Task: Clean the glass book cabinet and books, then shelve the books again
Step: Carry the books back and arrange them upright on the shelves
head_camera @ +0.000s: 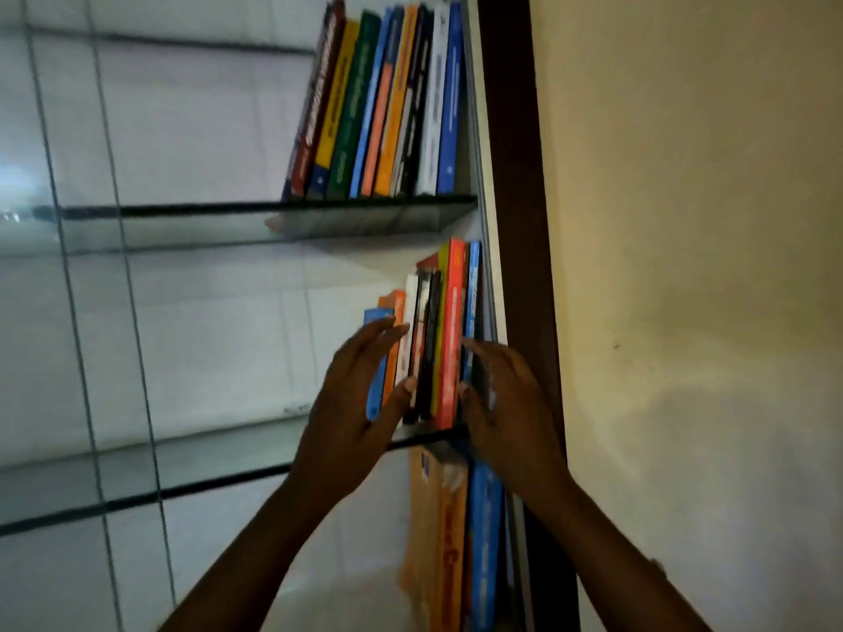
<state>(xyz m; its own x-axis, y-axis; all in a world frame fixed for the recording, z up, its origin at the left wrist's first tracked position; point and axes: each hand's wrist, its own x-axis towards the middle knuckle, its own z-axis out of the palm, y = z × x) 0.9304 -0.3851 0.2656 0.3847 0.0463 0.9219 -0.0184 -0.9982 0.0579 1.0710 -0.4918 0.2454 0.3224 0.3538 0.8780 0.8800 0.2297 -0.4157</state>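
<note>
- The left hand [360,390] lies flat against the outer face of the row of books [429,339]. Its fingers are straight along the end blue book [375,394] and its thumb rests across the spines, so it presses rather than clasps.
- The right hand [502,394] covers the opposite end of the row, beside the cabinet side [492,275], with its thumb near the red book [451,335]. Blur hides whether its fingers lie flat or curl round the last volume, so I cannot tell.
- The row stands directly between the two palms, touching both. Its spines face the wrists and its feet sit on the glass shelf [205,463] just under the thumbs.
- I judge the hands bracket the row to squeeze it upright and snug towards the cabinet side, since loose paperbacks would slide on glass.
- Above the fingertips, well apart, the upper books [387,107] lean shelved on their own glass shelf.
- Below the wrists, more books [483,540] stand on a lower level.
- Beyond the left hand, the shelf's glass carries nothing that shows.
</note>
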